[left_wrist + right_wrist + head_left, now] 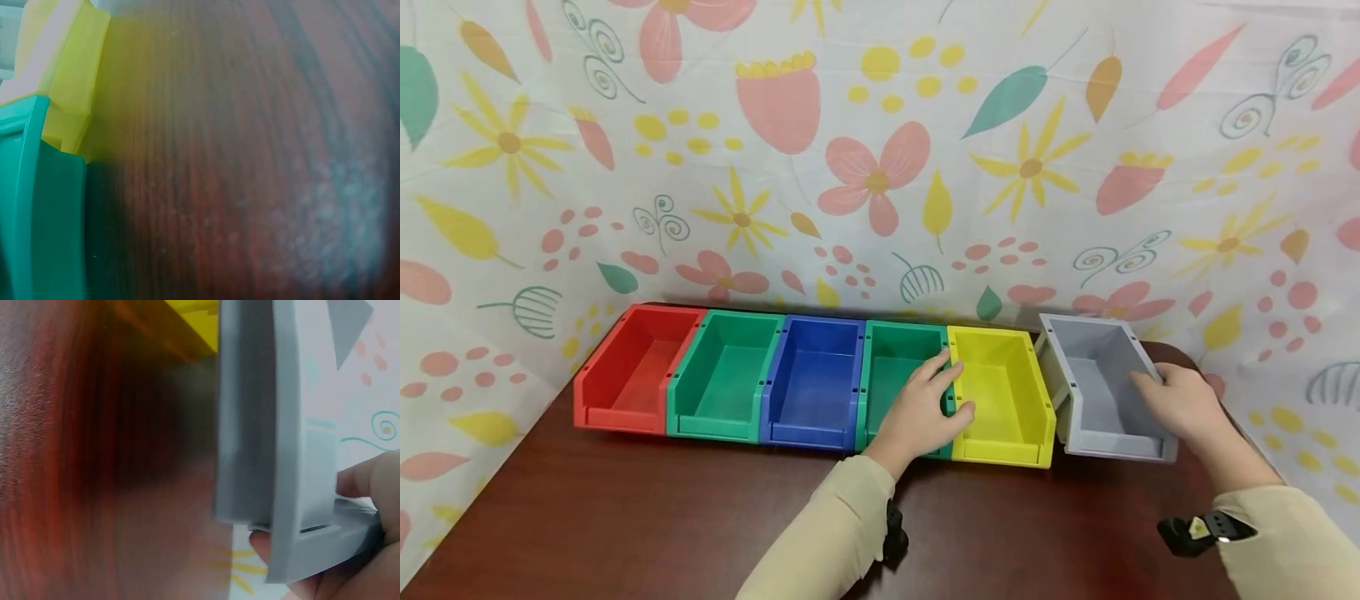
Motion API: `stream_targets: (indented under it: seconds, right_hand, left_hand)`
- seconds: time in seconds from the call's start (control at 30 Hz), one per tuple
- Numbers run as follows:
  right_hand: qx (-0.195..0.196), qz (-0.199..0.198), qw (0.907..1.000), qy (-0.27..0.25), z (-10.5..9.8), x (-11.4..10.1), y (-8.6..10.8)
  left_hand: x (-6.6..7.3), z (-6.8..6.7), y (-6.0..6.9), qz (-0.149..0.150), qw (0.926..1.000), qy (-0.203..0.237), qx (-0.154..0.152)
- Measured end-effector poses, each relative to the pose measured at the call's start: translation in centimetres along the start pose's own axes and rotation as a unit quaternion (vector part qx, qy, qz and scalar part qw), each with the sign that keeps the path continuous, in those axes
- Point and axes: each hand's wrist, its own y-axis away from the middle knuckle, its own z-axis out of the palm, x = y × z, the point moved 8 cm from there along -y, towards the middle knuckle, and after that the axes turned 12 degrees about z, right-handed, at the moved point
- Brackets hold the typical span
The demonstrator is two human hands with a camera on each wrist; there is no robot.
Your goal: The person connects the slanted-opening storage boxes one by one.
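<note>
My right hand (1183, 403) grips the right wall of a grey storage bin (1093, 375), with the thumb inside and the fingers outside. In the right wrist view the grey bin (286, 450) stands off the tabletop. It is slightly tilted, close beside the right side of a yellow bin (1000, 404). My left hand (925, 412) rests over the adjoining walls of the yellow bin and a green bin (895, 350), its fingers spread and loosely bent. The left wrist view shows the green bin (56, 219) and yellow bin (75, 75), but not the hand.
Left of these stand a blue bin (816, 383), another green bin (730, 379) and a red bin (643, 367), side by side. All sit on a dark wooden table (662, 517). A floral-patterned cloth (865, 242) hangs right behind the row.
</note>
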Motion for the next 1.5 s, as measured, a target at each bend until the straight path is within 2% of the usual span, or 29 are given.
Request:
stream_targets:
  seconds: [0.1, 0.17, 0.27, 0.33, 0.43, 0.5, 0.6, 0.87, 1.07, 1.33, 1.5]
  right_hand:
    - [0.025, 0.004, 0.9997, 0.007, -0.5, -0.5, 0.2]
    - [0.064, -0.012, 0.9979, -0.003, -1.1, -1.7, 0.7]
    - [0.129, -0.072, 0.9884, -0.036, -1.9, -4.3, 1.9]
    - [0.148, -0.127, 0.9792, -0.054, -1.7, -6.2, 2.8]
    - [0.123, -0.177, 0.9746, -0.059, -0.4, -8.3, 3.5]
    - [0.091, -0.184, 0.9772, -0.057, 0.7, -8.9, 3.6]
    - [0.062, -0.176, 0.9808, -0.057, 1.8, -9.0, 3.5]
    - [0.054, -0.164, 0.9833, -0.058, 2.4, -8.8, 3.6]
    - [0.035, -0.171, 0.9835, -0.048, 2.6, -9.3, 3.3]
    - [0.034, -0.181, 0.9817, -0.048, 2.7, -9.3, 3.4]
    - [0.024, -0.177, 0.9832, -0.038, 3.5, -9.1, 3.2]
  left_hand:
    - [0.0, 0.0, -0.1, 0.002, 1.0, -0.002, 0.0]
    - [0.1, 0.0, -0.2, 0.002, 1.0, -0.003, 0.001]
    - [0.1, 0.1, -0.2, 0.001, 1.0, -0.003, 0.0]
    - [0.1, 0.1, -0.1, -0.001, 1.0, -0.003, 0.001]
    - [0.0, 0.1, 0.0, -0.003, 1.0, -0.003, 0.003]
    - [0.0, 0.0, 0.0, -0.003, 1.0, -0.004, 0.003]
    - [0.0, 0.1, 0.0, 0.002, 1.0, -0.004, 0.004]
    - [0.1, 0.1, 0.1, 0.003, 1.0, 0.001, -0.001]
    - [-0.1, 0.0, 0.0, 0.003, 1.0, 0.003, 0.007]
    - [0.1, -0.2, -0.1, 0.004, 0.9999, 0.01, 0.0]
    - [0.0, -0.1, 0.0, 0.006, 0.9999, 0.008, 0.003]
